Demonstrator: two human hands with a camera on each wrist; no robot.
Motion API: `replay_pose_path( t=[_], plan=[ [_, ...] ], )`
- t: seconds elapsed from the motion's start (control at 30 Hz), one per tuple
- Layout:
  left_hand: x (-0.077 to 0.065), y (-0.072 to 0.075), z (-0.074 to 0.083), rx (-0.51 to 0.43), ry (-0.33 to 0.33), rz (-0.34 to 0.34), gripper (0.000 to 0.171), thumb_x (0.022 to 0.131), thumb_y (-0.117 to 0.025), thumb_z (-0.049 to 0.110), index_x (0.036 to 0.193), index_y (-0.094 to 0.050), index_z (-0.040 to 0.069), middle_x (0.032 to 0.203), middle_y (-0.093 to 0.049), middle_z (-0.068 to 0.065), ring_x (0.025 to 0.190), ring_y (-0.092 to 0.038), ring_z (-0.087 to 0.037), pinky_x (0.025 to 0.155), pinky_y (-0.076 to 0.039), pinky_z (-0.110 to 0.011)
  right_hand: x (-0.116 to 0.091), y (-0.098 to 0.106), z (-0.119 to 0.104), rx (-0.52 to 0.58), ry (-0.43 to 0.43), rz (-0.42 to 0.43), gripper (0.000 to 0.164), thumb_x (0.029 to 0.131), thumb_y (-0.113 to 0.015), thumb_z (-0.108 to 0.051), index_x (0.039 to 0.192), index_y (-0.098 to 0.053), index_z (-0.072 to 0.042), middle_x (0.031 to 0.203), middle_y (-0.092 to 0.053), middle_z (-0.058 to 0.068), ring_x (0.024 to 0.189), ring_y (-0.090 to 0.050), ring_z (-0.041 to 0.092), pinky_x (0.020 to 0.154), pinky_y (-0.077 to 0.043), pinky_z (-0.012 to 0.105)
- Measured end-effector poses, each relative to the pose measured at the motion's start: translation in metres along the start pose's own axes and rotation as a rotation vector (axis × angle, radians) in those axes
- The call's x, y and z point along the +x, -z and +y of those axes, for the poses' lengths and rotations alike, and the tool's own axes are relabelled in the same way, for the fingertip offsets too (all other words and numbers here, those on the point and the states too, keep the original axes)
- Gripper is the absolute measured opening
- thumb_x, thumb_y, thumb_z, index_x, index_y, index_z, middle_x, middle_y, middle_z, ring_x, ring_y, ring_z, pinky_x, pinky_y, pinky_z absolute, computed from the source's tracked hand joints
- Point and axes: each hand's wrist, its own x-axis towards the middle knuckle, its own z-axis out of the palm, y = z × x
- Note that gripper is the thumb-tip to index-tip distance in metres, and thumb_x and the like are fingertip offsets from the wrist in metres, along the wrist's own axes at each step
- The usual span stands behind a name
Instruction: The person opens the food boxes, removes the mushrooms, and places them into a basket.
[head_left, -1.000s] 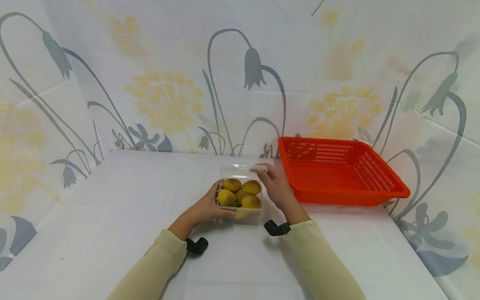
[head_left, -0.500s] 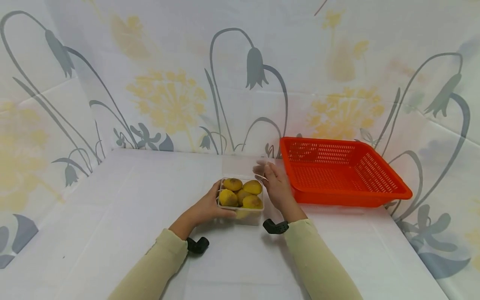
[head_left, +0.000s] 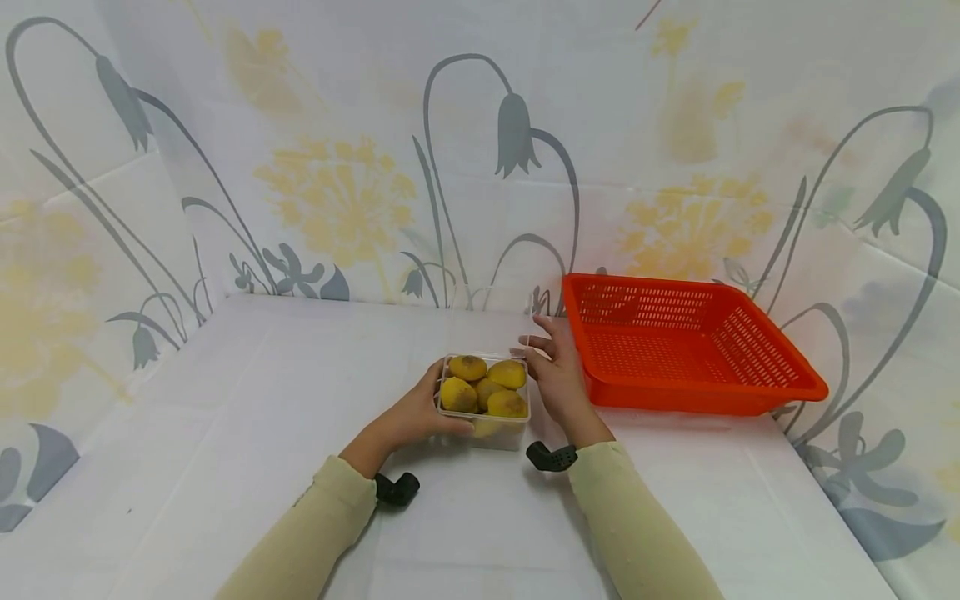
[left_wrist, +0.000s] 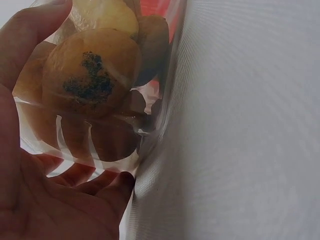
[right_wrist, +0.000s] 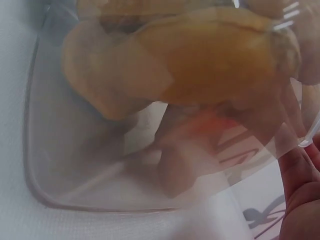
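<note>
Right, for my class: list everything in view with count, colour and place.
table: one, white, beneath the box
box: one, clear, on the table
lid: one, clear, raised behind the box
food pieces: at least five, yellow, in the box
basket: one, red, right of the box
flowered cloth: count unclear, mainly white, behind the table
wrist devices: two, black, at the wrists
sleeves: two, pale yellow-green, on the arms
left hand: one, bare, gripping the box
right hand: one, bare, at the lid's right edge

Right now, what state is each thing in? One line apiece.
Clear box: upright, open on top.
Lid: raised, see-through.
Yellow pieces: heaped in the box, some dark-marked.
Red basket: right side up, on the table.
Left hand: gripping the box's side.
Right hand: fingers at the lid's right edge.
</note>
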Motion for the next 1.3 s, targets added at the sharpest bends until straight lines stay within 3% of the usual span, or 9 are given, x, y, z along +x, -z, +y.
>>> replay_pose_path(
  t=[0.3,0.7,0.87,1.0,1.3],
  plan=[
    [0.000,0.001,-0.001,0.008,-0.025,-0.016,0.120,0.071,-0.085,0.040,0.156,-0.004,0.018,0.161,-0.020,-0.008,0.148,-0.023,-0.032,0.118,-0.024,-0.056,0.000,0.001,0.003,0.020,-0.058,0.005,0.049,0.099,-0.053,-0.012,0.142,-0.044,-0.034,0.133,-0.055,0.007,0.120,-0.060,0.023,0.105,-0.046,0.039],
    [0.002,0.000,-0.002,-0.001,-0.019,-0.004,0.118,0.070,-0.086,0.039,0.156,-0.006,0.024,0.161,-0.021,-0.004,0.148,-0.022,-0.033,0.118,-0.022,-0.057,-0.001,0.001,0.004,0.016,-0.127,0.016,0.043,0.099,-0.055,-0.018,0.143,-0.050,-0.019,0.143,-0.051,0.004,0.131,-0.051,0.021,0.105,-0.045,0.037],
    [0.003,0.000,-0.003,-0.019,-0.061,-0.013,0.118,0.071,-0.087,0.033,0.156,-0.005,0.023,0.159,-0.025,-0.003,0.145,-0.028,-0.031,0.118,-0.023,-0.056,-0.002,0.001,0.002,0.005,-0.139,0.018,0.044,0.099,-0.055,-0.020,0.143,-0.049,-0.021,0.144,-0.050,0.002,0.132,-0.050,0.020,0.106,-0.045,0.037],
    [0.002,-0.001,-0.002,-0.010,-0.041,-0.016,0.120,0.071,-0.086,0.036,0.156,-0.003,0.022,0.158,-0.027,-0.005,0.143,-0.032,-0.029,0.118,-0.023,-0.055,-0.002,0.000,0.000,-0.051,-0.119,0.036,0.044,0.098,-0.058,-0.021,0.141,-0.051,-0.020,0.144,-0.050,0.001,0.128,-0.055,0.023,0.107,-0.044,0.039],
    [0.000,0.000,-0.003,-0.006,-0.005,-0.021,0.121,0.070,-0.085,0.043,0.156,-0.002,0.023,0.161,-0.020,-0.004,0.147,-0.023,-0.028,0.120,-0.017,-0.056,-0.008,0.001,-0.012,-0.231,-0.064,0.071,0.040,0.097,-0.057,-0.019,0.137,-0.055,-0.023,0.138,-0.055,0.007,0.127,-0.053,0.027,0.106,-0.046,0.044]
  ],
)
